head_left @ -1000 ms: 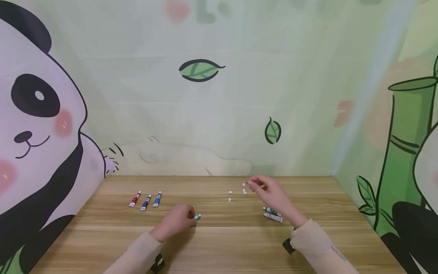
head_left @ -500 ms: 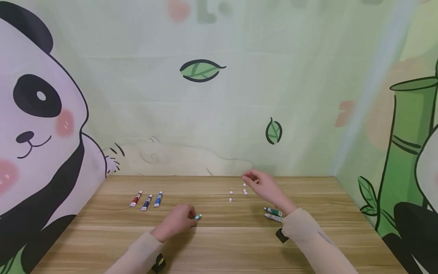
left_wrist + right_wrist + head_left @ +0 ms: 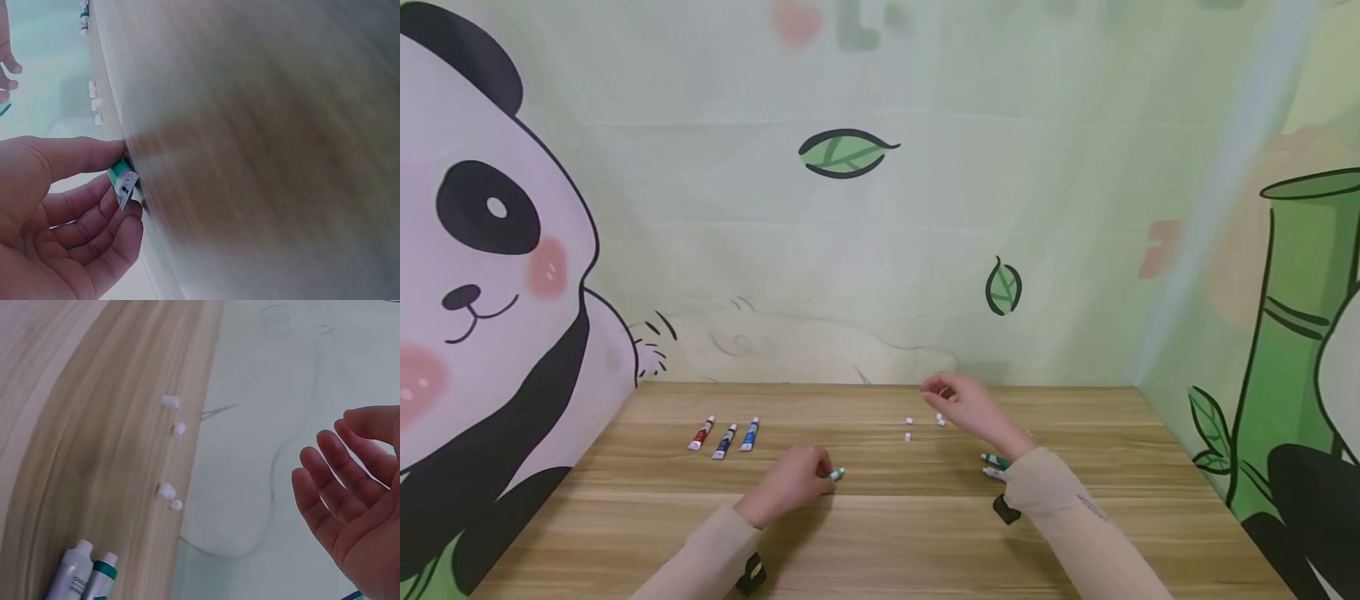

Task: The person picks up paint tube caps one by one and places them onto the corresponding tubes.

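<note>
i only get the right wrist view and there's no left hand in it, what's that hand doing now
Observer: The left hand is pinching a green tube.

Operator: which end of it faces that wrist

Observer: The flat silvery end; it points toward the viewer in the left wrist view.

Operator: any more tubes out of my sight

Observer: Yes, a red tube, a dark blue tube and a lighter blue tube lie side by side on the table, farther back on the person's left.
</note>
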{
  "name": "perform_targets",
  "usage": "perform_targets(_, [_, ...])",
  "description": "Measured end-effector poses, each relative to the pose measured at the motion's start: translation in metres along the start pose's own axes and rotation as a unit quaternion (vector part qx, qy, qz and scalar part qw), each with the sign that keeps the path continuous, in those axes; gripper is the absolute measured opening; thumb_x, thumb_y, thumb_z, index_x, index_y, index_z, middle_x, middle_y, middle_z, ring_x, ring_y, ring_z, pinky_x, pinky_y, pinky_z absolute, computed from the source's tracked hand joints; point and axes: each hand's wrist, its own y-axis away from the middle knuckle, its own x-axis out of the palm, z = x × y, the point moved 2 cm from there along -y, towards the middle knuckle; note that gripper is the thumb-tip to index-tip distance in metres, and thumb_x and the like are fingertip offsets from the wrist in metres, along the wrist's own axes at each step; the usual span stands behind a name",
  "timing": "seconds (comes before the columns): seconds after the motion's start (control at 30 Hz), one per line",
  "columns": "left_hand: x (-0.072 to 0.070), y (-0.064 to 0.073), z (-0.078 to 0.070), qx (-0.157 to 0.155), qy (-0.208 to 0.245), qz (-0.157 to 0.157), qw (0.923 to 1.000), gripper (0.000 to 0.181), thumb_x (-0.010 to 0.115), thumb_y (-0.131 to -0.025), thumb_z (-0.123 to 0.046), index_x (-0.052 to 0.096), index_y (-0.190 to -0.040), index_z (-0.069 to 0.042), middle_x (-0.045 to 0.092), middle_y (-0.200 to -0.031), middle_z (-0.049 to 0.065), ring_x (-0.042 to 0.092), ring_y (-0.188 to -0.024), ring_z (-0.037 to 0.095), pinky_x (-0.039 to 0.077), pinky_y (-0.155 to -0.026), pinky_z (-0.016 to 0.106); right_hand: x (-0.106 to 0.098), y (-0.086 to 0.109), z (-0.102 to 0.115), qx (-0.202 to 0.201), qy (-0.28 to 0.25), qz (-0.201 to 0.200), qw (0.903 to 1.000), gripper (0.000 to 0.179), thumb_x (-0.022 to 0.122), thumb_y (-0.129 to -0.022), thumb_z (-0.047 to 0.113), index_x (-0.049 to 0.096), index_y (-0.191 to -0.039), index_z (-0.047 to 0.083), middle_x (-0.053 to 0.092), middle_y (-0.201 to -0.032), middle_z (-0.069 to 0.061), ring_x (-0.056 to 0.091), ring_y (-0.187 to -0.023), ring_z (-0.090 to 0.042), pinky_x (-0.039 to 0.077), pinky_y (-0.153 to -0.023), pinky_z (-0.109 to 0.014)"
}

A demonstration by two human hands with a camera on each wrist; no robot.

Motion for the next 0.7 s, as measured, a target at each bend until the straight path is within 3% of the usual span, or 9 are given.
perform_targets(0.23, [0.0, 0.0, 0.0, 0.003, 0.0, 0.002, 1.0, 0.01, 0.077, -0.082, -0.006, 0.067, -0.082, -0.006, 0.062, -0.073, -0.003, 0.053, -0.064, 0.012, 0.047, -0.059, 0.028, 0.017, -0.007, -0.008, -0.001, 0.026, 0.028, 0.9992, 0.017, 0.065, -0.098, 0.013, 0.07, -0.111, 0.002, 0.068, -0.098, -0.004, 0.062, -0.09, -0.02, 0.053, -0.074, -0.032])
perform_targets(0.53, [0.0, -0.001, 0.003, 0.0, 0.001, 0.001, 1.0, 0.01, 0.077, -0.081, -0.006, 0.067, -0.081, -0.006, 0.062, -0.074, -0.002, 0.054, -0.064, 0.012, 0.048, -0.059, 0.028, 0.044, -0.015, -0.016, 0.008, 0.079, 0.072, 0.9942, 0.019, 0.067, -0.096, 0.007, 0.069, -0.113, -0.002, 0.07, -0.104, -0.009, 0.064, -0.092, -0.02, 0.055, -0.079, -0.035])
perform_targets(0.7, [0.001, -0.002, 0.003, 0.004, 0.002, 0.0, 1.0, 0.011, 0.077, -0.082, -0.006, 0.067, -0.081, -0.007, 0.063, -0.074, -0.002, 0.055, -0.065, 0.011, 0.049, -0.06, 0.028, 0.054, -0.016, -0.018, 0.001, 0.094, 0.073, 0.9929, 0.018, 0.067, -0.094, 0.003, 0.069, -0.11, -0.005, 0.07, -0.103, -0.014, 0.064, -0.093, -0.024, 0.054, -0.082, -0.041])
